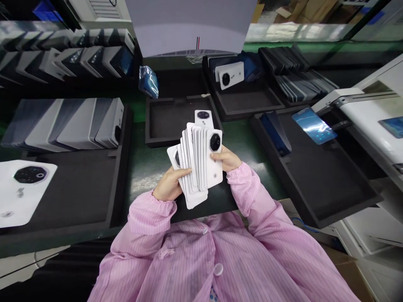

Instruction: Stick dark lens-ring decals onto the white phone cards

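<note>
White panels [201, 159] fanned out above a dark green bench [138, 170]

At the far left, another printed panel [28, 201] shows near the camera, over a dark tray [82, 184] where a slanted row of white and grey pieces [63, 126] leans. Farther along, a shiny blue packet [148, 82] lies beside a black middle tray [171, 121].

The left hand [168, 184] comes up and inward from a pink striped sleeve [151, 218], its thumb pressed over the side of the fan and its other fingers mostly hidden. Between the hands, the fan stands tilted before the chest, one panel jutting above the rest. The right hand [229, 159] reaches in from the opposite side, thumb flat across the front panel just below its black camera circle, fingers tucked behind. Both hands are clamped on the fan.

On the right, a dark blue stack [273, 132] leans inside a large tray [321, 180], and a glossy blue sheet [315, 125] lies over that tray's far edge.
</note>
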Available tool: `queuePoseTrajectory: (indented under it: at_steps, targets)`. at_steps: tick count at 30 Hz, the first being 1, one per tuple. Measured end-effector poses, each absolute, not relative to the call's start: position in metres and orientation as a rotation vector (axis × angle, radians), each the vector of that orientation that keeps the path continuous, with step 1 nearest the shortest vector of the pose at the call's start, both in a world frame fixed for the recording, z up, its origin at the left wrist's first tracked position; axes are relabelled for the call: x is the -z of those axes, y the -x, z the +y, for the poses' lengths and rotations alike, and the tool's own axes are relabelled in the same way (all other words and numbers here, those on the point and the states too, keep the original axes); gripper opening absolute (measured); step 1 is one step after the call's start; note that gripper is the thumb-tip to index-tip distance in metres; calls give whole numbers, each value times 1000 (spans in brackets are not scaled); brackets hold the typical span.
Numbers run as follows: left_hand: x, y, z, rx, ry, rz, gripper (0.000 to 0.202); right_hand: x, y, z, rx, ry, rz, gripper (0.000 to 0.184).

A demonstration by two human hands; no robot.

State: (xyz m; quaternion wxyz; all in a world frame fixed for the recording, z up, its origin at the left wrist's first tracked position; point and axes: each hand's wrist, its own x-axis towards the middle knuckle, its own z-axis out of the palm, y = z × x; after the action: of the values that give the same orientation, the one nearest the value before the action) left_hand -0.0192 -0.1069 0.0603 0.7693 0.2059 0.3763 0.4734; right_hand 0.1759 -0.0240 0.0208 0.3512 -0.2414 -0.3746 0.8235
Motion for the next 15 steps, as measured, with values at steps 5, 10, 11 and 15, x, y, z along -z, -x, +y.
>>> queuePoseTrajectory:
  at_steps: [5, 10, 11, 15]
  targets:
    - [-62, 22, -104, -1052, -438, 874, 56, -18, -178, -21, -2125, 605, -975, 35]
    - [-62, 22, -103, -1063, -390, 875, 47, -14, -179, -20, -2121, 629, -970, 35]
    - [-62, 22, -103, -1066, -375, 876, 45, -14, -178, -20, -2120, 635, -966, 36]
    - [-62, 22, -102, -1040, -315, 864, 37, -11, -173, -22, -2156, 694, -951, 37]
